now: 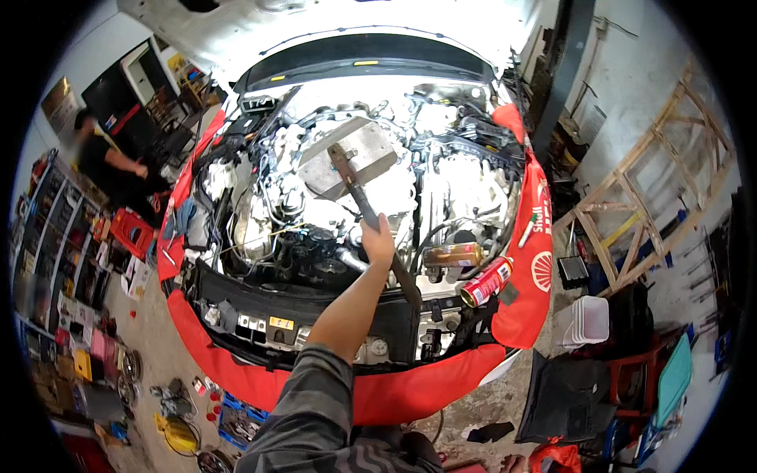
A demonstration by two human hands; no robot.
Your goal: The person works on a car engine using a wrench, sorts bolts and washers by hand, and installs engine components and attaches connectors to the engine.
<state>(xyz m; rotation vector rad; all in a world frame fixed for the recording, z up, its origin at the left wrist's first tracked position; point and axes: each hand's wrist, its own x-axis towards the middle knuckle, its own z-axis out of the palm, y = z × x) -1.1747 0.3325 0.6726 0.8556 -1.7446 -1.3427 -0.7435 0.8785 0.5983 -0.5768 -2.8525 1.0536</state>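
Note:
My left hand (378, 240) is closed around the dark shaft of a long bar-shaped tool (360, 197), held aslant over the engine bay. Its brownish, worn-looking upper end overlaps a flat grey metal plate (367, 154) on top of the engine (292, 169); I cannot tell whether they touch. The tool's dark lower end reaches down past my wrist toward the front of the bay. To the right of my hand lie a gold-brown can (452, 255) and a red spray can (486, 282), both on their sides. My right hand is out of view.
Red fender covers (441, 382) drape the car's front and sides under the raised hood (331, 17). A wooden ladder-like frame (631, 193) leans at right, near white buckets (587, 319). Shelves (59, 229) and another person (110, 162) are at left. Parts and tools litter the floor.

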